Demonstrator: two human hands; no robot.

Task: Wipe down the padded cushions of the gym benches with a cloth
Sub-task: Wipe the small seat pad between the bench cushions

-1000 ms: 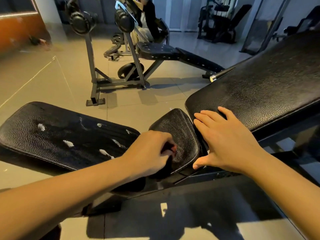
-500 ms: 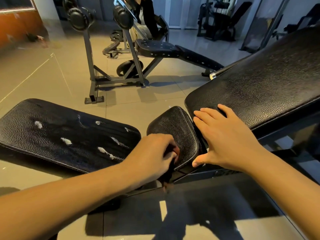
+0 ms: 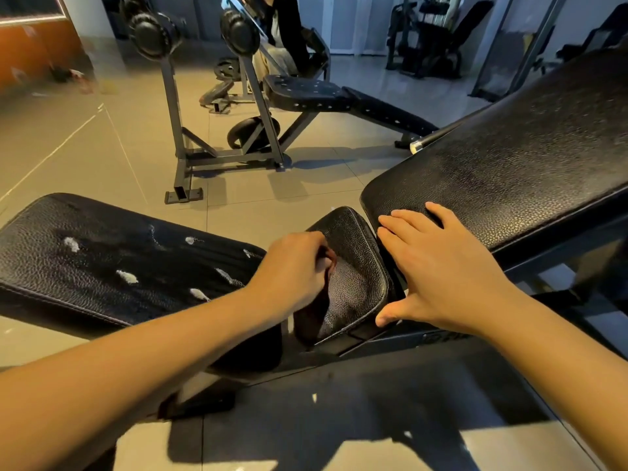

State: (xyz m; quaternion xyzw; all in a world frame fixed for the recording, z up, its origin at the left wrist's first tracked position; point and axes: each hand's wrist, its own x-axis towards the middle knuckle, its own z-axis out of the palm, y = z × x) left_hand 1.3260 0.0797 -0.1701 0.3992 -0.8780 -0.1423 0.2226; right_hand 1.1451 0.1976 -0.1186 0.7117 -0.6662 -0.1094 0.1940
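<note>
left hand (image 3: 292,270) fisted, cloth (image 3: 310,317) mostly hidden

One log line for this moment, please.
phase: wipe | left hand: grips cloth on small middle cushion | right hand: flat, fingers on right cushion edge | left cushion: white spots present
</note>
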